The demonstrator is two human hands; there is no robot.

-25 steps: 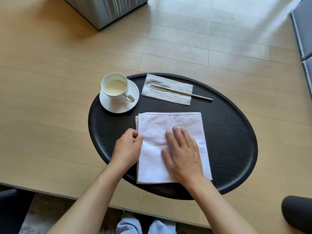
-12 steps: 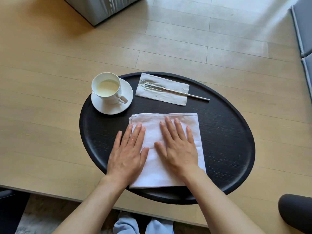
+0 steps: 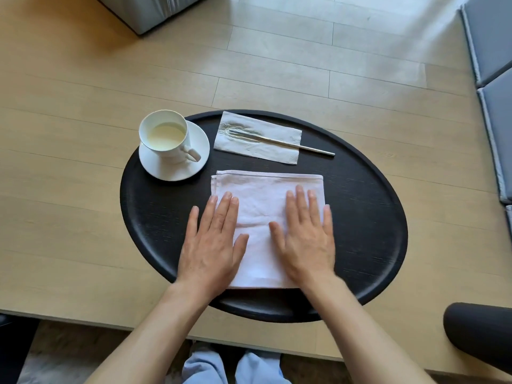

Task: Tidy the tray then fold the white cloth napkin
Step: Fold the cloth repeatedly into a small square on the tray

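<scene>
A black oval tray (image 3: 368,223) lies on a light wooden table. On its near middle rests the white cloth napkin (image 3: 263,206), folded into a rectangle. My left hand (image 3: 212,245) presses flat on the napkin's left edge, fingers spread, partly over the tray. My right hand (image 3: 307,236) lies flat on its right side. Neither hand grips anything. At the tray's far left stands a white cup of pale liquid (image 3: 166,137) on a saucer (image 3: 199,162). Behind the cloth, a fork (image 3: 279,140) lies on a paper napkin (image 3: 277,153).
The wooden table (image 3: 69,189) extends left and far; its near edge runs just below the tray. A grey upholstered block (image 3: 149,9) stands at the far left, blue-grey cushions (image 3: 496,65) at the right, a dark rounded armrest (image 3: 482,333) at the near right.
My left hand went from pinching the napkin's left edge to lying flat. Both hands have slid apart, outward over the cloth. The near edge of the napkin is now straighter.
</scene>
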